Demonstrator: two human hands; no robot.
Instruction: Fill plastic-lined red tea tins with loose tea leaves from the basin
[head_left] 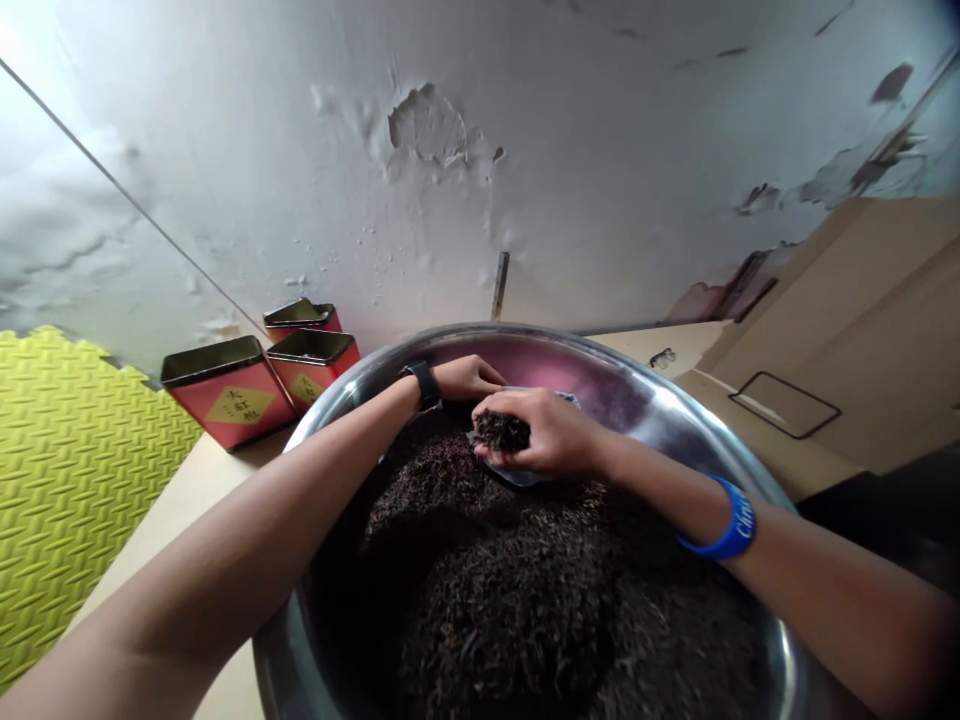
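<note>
A large metal basin (315, 415) holds a deep heap of dark, twisted dry tea leaves (517, 610). My right hand (551, 430) is closed around a clump of these tea leaves, which show between the thumb and fingers. Beneath it, a pale plastic bag (525, 478) lies on the heap, mostly covered by the hand. My left hand (469, 378), below a black watch, is closed at the bag's far edge; its fingertips are partly hidden.
Several red tea tins stand left of the basin, their tops open; the nearest tin (232, 395) bears a yellow label. A cardboard box (847, 340) stands at the right. The peeling wall (480, 180) rises behind the table (169, 520). Yellow foam matting (71, 480) lies far left.
</note>
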